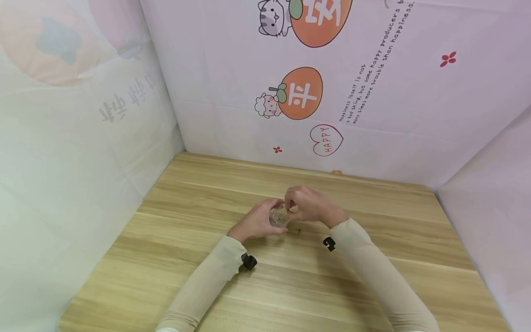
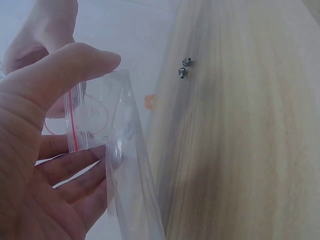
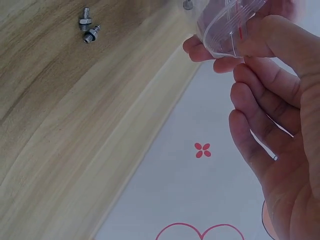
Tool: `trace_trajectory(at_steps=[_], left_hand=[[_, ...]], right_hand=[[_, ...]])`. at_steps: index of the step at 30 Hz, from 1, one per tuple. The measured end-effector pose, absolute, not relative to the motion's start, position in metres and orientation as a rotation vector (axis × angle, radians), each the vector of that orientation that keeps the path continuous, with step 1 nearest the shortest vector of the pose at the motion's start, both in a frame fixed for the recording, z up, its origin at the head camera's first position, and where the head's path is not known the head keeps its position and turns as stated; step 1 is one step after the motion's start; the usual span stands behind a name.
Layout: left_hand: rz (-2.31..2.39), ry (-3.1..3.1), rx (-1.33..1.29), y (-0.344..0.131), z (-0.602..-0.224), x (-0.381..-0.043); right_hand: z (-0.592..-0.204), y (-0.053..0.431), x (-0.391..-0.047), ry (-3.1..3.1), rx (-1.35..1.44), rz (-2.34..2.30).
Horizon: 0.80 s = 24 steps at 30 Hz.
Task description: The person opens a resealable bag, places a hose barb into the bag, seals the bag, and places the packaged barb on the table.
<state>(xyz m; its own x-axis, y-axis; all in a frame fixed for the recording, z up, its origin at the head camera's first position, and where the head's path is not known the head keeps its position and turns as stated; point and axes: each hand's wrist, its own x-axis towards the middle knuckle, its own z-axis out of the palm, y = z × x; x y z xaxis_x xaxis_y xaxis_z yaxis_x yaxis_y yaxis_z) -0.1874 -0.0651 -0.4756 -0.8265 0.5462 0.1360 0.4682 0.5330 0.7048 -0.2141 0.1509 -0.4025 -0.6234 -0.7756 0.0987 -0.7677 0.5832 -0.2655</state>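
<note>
Between both hands is a small clear zip-lock bag point(image 2: 125, 130) with a red stripe along its mouth. My left hand point(image 1: 259, 220) holds it from the left, thumb on one side and fingers curled on the other. At the mouth, the thumb and forefinger of my right hand point(image 1: 309, 205) pinch the bag's edge, the other fingers loosely bent. A small metal fitting point(image 3: 187, 4) shows through the plastic in the right wrist view. Two more threaded metal fittings point(image 3: 85, 20) lie together on the table just beside the hands.
The wood-grain table point(image 1: 186, 258) runs back to a white printed sheet point(image 1: 232, 92) hung as a wall. More white sheeting point(image 1: 83, 161) closes the left side, and another sheet point(image 1: 493, 184) the right. Black clips point(image 1: 249, 262) sit at both sleeve cuffs.
</note>
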Motion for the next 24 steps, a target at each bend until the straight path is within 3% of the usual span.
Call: trace_trajectory(at_steps=[24], left_hand=[[1.199,2.620,0.855,-0.064,-0.472,-0.187]], right_hand=[[-0.406,0.177,-0.209,2.784,-1.410,-0.455]])
